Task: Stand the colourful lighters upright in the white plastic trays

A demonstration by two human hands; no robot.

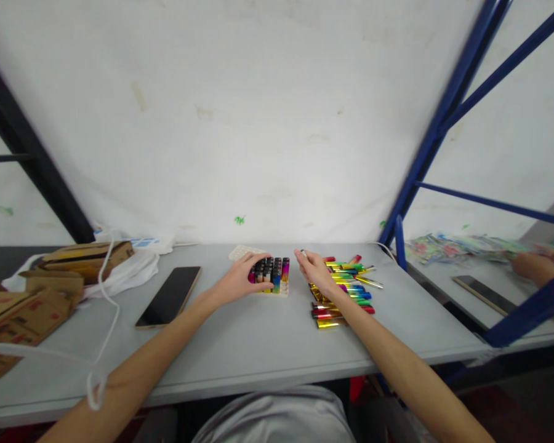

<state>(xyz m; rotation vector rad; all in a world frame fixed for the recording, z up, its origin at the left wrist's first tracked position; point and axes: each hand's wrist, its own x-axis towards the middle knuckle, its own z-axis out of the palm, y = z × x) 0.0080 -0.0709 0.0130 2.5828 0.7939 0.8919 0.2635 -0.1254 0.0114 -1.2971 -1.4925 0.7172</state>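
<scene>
Several shiny coloured lighters [277,277] with black tops stand upright in rows in a pale tray [284,289]. My left hand [242,277] is curved around the left side of this group, its fingers at the back and its thumb along the front. My right hand [316,271] is closed in a pinch just right of the tray. A lighter's end [303,253] seems to show at its fingertips; the rest is hidden in the hand. Beneath and beside that hand lies a loose pile of metallic lighters [346,301] in gold, red, green, blue and purple.
Behind my left hand lies another pale tray [239,251]. A phone [170,296] rests left of my left forearm. Cardboard boxes [41,301], white plastic and a white cable [106,271] fill the left side. A blue metal frame [425,147] stands right; beyond it is another person's hand [530,264].
</scene>
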